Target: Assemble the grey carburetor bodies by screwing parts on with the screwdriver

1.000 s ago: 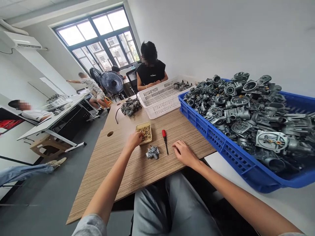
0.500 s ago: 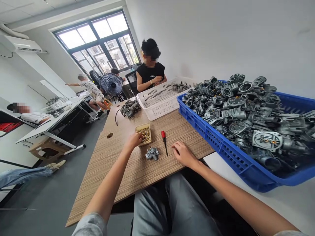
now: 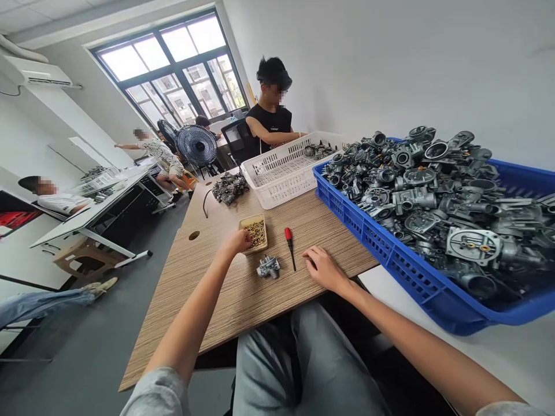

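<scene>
My left hand (image 3: pixel 236 242) rests at the left side of a small cream tray (image 3: pixel 266 236), its fingers curled over the rim among small brass-coloured parts (image 3: pixel 257 233). Whatever those fingertips pinch, if anything, is hidden. In front of the tray a grey metal carburetor body (image 3: pixel 269 267) sits on the wooden table. A screwdriver (image 3: pixel 289 240) with a red handle and dark shaft lies to its right, apart from both hands. My right hand (image 3: pixel 324 269) lies on the tabletop right of the screwdriver, holding nothing, with its fingers loosely bent and apart.
A blue crate (image 3: pixel 416 289) heaped with carburetors stands on the right. Behind the tray is a white basket (image 3: pixel 281 193) with a few metal parts, and left of it a pile of carburetors (image 3: pixel 229 188). Across the table sits a co-worker (image 3: pixel 273 124); a fan (image 3: pixel 196 145) stands beyond.
My left hand stays at the tray with only a slight shift. The co-worker across the table has lowered their hands behind the white basket. My right hand has hardly moved.
</scene>
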### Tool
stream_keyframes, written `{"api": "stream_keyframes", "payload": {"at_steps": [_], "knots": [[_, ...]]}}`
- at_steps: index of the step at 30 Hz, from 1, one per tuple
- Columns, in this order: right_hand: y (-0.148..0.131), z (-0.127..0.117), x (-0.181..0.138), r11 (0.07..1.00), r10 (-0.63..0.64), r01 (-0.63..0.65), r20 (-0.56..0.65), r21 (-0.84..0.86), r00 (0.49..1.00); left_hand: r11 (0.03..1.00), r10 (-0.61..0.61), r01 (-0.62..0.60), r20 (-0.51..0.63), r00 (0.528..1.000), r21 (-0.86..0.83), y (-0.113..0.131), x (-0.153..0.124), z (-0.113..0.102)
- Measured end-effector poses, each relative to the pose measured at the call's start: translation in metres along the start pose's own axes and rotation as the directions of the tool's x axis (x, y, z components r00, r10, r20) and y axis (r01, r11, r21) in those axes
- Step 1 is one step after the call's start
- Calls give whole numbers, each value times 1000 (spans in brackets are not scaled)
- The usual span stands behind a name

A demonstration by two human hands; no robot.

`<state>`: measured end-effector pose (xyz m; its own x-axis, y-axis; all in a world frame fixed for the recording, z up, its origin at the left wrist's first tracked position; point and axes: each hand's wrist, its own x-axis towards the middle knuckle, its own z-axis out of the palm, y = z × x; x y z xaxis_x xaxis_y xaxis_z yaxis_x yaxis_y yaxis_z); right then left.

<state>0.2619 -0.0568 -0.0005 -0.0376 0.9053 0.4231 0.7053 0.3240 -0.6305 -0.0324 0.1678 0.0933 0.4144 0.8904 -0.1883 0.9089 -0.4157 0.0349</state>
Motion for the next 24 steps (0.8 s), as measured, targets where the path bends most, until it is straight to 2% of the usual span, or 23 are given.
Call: {"api": "stream_keyframes", "payload": {"at_steps": [6, 10, 11, 13, 14, 17, 19, 24], "knots": [[0, -1, 0, 1000, -6, 6, 8, -4, 1000, 999, -29, 23, -108, 994, -49, 5, -17, -8], [0, 0, 0, 1000, -6, 6, 2, -5, 1000, 995, -31, 6, -249, 968, -101, 17, -49, -13], [0, 0, 0, 1000, -5, 5, 1, -4, 1000, 993, -18, -17, -298, 955, -116, 23, -61, -12], [1, -1, -1, 1000, -6, 6, 3, -2, 1000, 971, 72, -166, -455, 888, -171, 36, -88, -4], [1, -1, -1, 1000, -7, 7, 4, 0, 1000, 957, 120, -233, -489, 864, -176, 43, -102, 2], [1, -1, -1, 1000, -6, 6, 2, 4, 1000, 925, 263, -360, -479, 838, -123, 60, -136, 22], [2, 0, -1, 1000, -6, 6, -2, 9, 1000, 913, 332, -403, -464, 822, -61, 67, -148, 34], [2, 0, -1, 1000, -14, 14, -7, 15, 1000, 910, 403, -399, -455, 794, 110, 71, -152, 46]]}}
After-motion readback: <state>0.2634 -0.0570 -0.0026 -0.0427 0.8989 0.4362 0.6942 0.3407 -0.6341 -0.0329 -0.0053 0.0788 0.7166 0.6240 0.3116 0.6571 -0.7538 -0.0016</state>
